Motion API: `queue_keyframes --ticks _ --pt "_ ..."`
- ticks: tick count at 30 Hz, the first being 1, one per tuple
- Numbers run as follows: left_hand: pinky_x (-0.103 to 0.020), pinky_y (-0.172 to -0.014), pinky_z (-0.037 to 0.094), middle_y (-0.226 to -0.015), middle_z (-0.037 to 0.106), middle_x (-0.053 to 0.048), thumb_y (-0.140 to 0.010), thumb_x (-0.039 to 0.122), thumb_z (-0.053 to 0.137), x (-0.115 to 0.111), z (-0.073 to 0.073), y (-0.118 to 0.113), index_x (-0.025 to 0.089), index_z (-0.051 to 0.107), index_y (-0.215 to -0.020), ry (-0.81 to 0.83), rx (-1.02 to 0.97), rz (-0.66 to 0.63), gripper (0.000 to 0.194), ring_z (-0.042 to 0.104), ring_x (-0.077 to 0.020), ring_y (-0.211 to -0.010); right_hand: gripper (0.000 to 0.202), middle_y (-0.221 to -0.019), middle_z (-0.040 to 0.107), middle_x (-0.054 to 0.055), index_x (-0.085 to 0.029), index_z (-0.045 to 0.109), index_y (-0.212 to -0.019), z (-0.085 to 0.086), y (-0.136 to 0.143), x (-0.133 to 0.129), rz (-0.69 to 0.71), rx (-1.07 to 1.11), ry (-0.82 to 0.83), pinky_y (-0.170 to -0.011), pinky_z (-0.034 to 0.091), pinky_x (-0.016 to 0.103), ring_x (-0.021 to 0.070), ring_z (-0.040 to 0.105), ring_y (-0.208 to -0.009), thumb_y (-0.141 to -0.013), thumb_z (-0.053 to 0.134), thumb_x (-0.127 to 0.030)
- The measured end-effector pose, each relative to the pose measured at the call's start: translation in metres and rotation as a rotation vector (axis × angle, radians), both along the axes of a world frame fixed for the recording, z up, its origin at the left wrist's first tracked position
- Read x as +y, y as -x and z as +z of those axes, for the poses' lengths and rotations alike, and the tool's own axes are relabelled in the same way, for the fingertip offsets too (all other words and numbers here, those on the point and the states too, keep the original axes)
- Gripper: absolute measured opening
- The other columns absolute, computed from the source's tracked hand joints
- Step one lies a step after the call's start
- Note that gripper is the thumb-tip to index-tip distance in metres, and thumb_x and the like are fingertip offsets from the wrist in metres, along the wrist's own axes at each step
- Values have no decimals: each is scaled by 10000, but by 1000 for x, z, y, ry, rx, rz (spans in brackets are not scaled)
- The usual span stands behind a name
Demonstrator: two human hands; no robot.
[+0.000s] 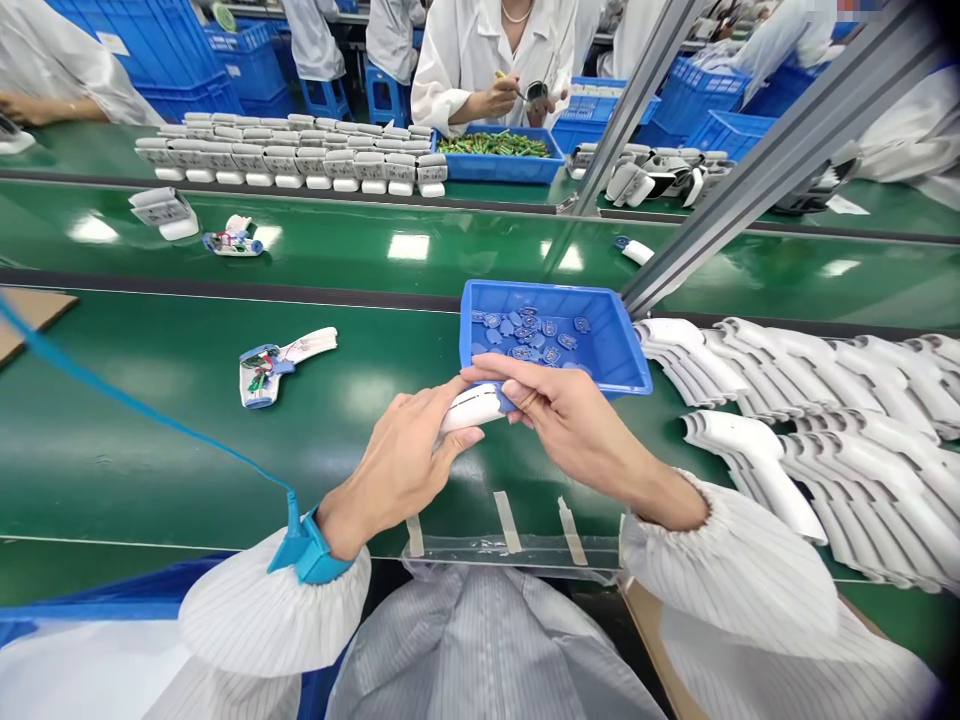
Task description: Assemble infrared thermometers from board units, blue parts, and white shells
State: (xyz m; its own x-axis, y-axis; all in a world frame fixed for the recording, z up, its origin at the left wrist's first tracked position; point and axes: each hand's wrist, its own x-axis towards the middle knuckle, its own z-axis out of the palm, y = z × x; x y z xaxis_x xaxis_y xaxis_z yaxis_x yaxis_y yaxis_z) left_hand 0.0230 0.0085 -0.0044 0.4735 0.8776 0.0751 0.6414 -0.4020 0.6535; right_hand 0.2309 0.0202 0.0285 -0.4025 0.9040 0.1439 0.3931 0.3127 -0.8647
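Note:
Between my two hands is a white and blue thermometer-gun housing [474, 408], tilted, just in front of the blue bin. My left hand [409, 450] wraps round its white body, thumb beneath and fingers over the top. My right hand [559, 410] grips the blue end between thumb and fingers. Much of the housing is hidden by the fingers. Small blue plastic parts [525, 335] lie in the blue bin [630, 375] behind my hands. To the left, an opened thermometer gun [281, 365] with wires and a circuit board showing lies on the green work surface.
White housing shells [780, 470] are stacked in rows at the right, near a slanted metal post [750, 190]. A blue cord [150, 405] runs to my left wristband. Beyond, a conveyor [330, 240] carries a few parts; a co-worker [495, 70] sits across it.

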Motion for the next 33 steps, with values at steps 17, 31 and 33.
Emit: queue_keyframes --ticks 17,31,33 --pt "-321 -798 383 -1022 716 29 -1028 419 459 -1 9 -3 254 599 -1231 75 -138 19 297 594 -160 -809 370 -1054 759 24 -248 607 -1359 3 1 -15 -53 -297 -104 -845 547 329 194 701 -927 -1029 459 -326" --pt "-276 -606 384 -826 690 9 -1023 507 400 -2 21 -10 248 621 -1269 283 -179 11 420 597 -168 -703 399 -970 726 82 -215 554 -1393 -22 -8 -21 -133 -432 -300 -748 559 364 226 680 -866 -1032 395 -278" --pt "-280 -632 396 -849 700 9 -1027 489 401 -2 21 -10 264 614 -1285 246 -149 -2 404 599 -170 -715 367 -915 726 76 -215 605 -1338 -21 -9 -22 -159 -443 -320 -712 553 352 221 671 -804 -1026 443 -320"
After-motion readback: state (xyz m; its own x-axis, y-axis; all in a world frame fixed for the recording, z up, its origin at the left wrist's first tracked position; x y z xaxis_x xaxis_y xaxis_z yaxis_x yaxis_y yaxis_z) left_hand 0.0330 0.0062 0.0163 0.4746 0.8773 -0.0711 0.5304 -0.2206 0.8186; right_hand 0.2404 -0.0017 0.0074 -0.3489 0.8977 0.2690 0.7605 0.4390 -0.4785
